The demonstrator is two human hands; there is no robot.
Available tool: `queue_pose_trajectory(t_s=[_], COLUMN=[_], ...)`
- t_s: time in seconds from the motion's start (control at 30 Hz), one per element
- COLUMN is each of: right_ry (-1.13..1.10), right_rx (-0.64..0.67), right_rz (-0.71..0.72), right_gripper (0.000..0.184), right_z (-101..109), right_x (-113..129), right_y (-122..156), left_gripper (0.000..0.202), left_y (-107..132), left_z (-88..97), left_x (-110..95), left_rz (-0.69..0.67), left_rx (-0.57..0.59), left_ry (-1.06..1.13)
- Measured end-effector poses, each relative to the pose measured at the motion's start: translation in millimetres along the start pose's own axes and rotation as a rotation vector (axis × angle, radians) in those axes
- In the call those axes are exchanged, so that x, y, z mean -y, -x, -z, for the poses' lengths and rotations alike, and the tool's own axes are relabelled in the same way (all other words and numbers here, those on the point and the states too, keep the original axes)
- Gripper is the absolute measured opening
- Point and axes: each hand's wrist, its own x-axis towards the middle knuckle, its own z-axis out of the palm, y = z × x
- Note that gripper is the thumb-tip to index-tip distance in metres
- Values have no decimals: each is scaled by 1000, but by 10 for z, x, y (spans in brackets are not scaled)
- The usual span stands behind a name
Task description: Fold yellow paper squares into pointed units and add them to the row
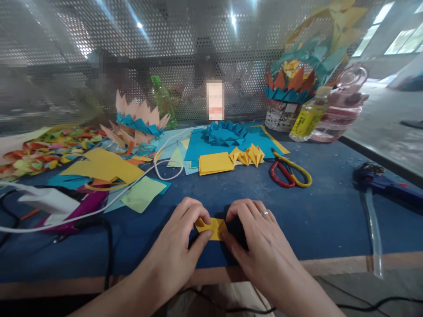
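A small folded piece of yellow paper (217,226) lies at the front of the blue table between my hands. My left hand (188,231) pinches its left end between thumb and fingers. At the paper's right end, the thumb of my right hand (248,229) presses on it, with the fingers curled around behind. Beyond my hands sit a stack of yellow paper rectangles (216,163) and several pointed folded yellow pieces (248,155). A blue folded-paper ring (226,133) rests on blue sheets behind them.
Red-and-yellow scissors (291,171) lie to the right, with a blue glue gun (386,185) farther right. On the left are a white plug adapter (49,200), a white cable, loose paper sheets (102,165) and a peach paper ornament (142,116). Bottles (309,116) stand at the back right.
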Motion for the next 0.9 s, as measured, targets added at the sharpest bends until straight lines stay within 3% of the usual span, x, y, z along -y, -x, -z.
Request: queue_pose_trajectory(t_s=[0.27, 0.5, 0.63, 0.77, 0.9], right_ry=[-13, -14, -7, 11, 29], right_rx=[102, 104, 103, 103, 93], right_rz=[7, 42, 60, 69, 85], right_gripper=[27, 36, 36, 37, 35], right_z=[68, 72, 69, 60, 44], right_x=[23, 16, 28, 36, 37], right_y=[-2, -7, -8, -10, -11], left_gripper=[20, 28, 27, 35, 37], left_y=[16, 20, 88, 202, 319], left_z=[34, 33, -18, -76, -134], left_x=[-15, -16, -21, -23, 0], left_rz=[-30, -130, -259, -476, -554], left_rx=[59, 2, -67, -101, -145], left_ry=[15, -81, -260, -484, -650])
